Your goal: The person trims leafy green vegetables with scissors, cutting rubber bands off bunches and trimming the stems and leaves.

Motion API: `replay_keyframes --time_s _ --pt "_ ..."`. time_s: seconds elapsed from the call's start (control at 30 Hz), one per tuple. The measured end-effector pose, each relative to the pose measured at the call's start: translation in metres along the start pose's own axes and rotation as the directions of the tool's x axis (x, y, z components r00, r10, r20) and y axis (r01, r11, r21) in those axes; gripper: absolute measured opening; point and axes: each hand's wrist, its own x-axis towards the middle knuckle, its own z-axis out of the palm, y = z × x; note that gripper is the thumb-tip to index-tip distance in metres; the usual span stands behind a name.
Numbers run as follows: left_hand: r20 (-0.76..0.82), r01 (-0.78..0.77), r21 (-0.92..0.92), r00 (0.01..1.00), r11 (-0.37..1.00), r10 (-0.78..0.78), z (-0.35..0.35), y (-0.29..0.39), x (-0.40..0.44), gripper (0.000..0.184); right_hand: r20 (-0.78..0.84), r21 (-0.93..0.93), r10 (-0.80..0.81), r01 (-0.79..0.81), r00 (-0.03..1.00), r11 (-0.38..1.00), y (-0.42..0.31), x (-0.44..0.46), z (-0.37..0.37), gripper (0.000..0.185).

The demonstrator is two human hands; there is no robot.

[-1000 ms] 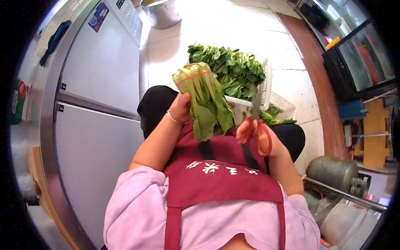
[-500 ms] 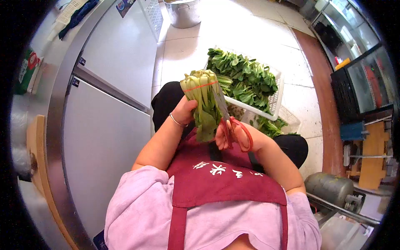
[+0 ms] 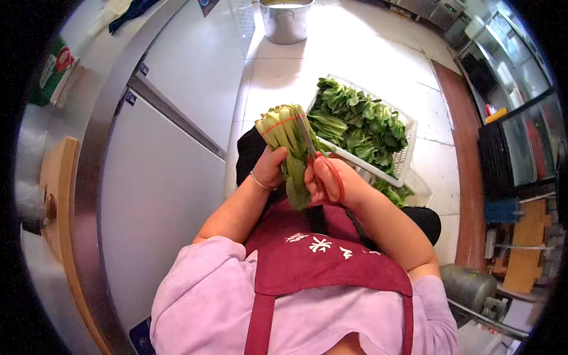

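In front of my lap, my left hand (image 3: 270, 168) is closed around a bunch of leafy greens (image 3: 287, 137). The pale cut stems point up and away, and the leaves hang down. A thin red band (image 3: 283, 122) circles the stems near their ends. My right hand (image 3: 319, 181) grips the red handles of a pair of scissors (image 3: 334, 173). Their blades lie against the right side of the bunch, reaching up to the band. Whether a blade tip is under the band I cannot tell.
Beyond my knees, a white plastic basket (image 3: 408, 142) full of leafy greens rests above another basket (image 3: 421, 192). A metal pot (image 3: 286, 23) stands farther off on the tiled floor. Cabinet doors (image 3: 165, 171) line my left; a gas cylinder (image 3: 469, 286) and shelving are at right.
The scissor blades have shifted onto the bunch beside the red band, and the right hand has closed more around the handles. My view has turned slightly, moving the basket and pot rightward.
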Motion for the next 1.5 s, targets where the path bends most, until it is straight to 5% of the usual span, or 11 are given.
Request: replay_keyframes --time_s 0.1,0.3,0.47,0.53,0.6,0.63,0.67,0.8,1.03,1.4,1.5 --pt "-0.071 0.049 -0.154 0.996 0.987 -0.060 -0.011 -0.001 -0.002 0.066 -0.031 -0.080 0.013 -0.015 0.999 0.997 -0.013 0.010 0.007 0.049" --pt "-0.030 0.088 -0.287 0.994 0.954 -0.101 -0.009 0.005 -0.001 0.072 -0.014 -0.017 0.104 -0.104 0.995 0.994 -0.020 0.013 0.008 0.045" --pt "-0.037 0.167 -0.336 0.981 0.927 -0.191 -0.033 -0.009 0.000 0.083 0.058 -0.002 -0.063 0.064 0.996 0.998 -0.021 -0.006 0.000 0.042" --pt "-0.041 0.138 -0.300 0.987 0.944 -0.158 -0.025 -0.005 0.003 0.081 0.120 -0.074 -0.095 0.104 0.988 0.992 -0.014 -0.010 -0.018 0.057" --pt "-0.043 0.129 -0.284 0.988 0.950 -0.147 -0.021 -0.002 0.005 0.079 0.020 0.141 -0.190 0.185 0.982 0.973 -0.006 -0.021 -0.026 0.046" --pt "-0.005 0.126 -0.352 0.991 0.928 -0.136 -0.023 -0.001 0.007 0.072 -0.147 0.157 -0.175 0.198 0.973 0.968 -0.008 -0.030 -0.024 0.049" --pt "0.035 0.128 -0.418 0.992 0.899 -0.125 -0.024 0.000 0.010 0.066 -0.135 0.135 -0.197 0.215 0.971 0.967 -0.001 -0.036 -0.040 0.049" --pt "0.030 0.081 -0.332 0.997 0.940 -0.076 -0.025 0.004 0.023 0.063 -0.221 0.257 -0.198 0.253 0.955 0.933 0.026 -0.057 -0.086 0.048" --pt "0.093 0.320 -0.233 0.947 0.918 -0.307 -0.015 0.000 0.067 0.059 -0.614 0.042 -0.053 0.099 0.787 0.994 0.087 -0.079 -0.147 0.041" --pt "0.047 0.550 -0.028 0.835 0.835 -0.548 0.037 -0.064 0.117 0.050 -0.596 -0.150 -0.202 0.140 0.777 0.979 0.031 -0.077 -0.202 0.040" --pt "0.010 0.591 0.018 0.806 0.806 -0.591 0.052 -0.088 0.142 0.044 -0.670 -0.078 -0.216 0.222 0.710 0.972 0.037 -0.074 -0.229 0.046"
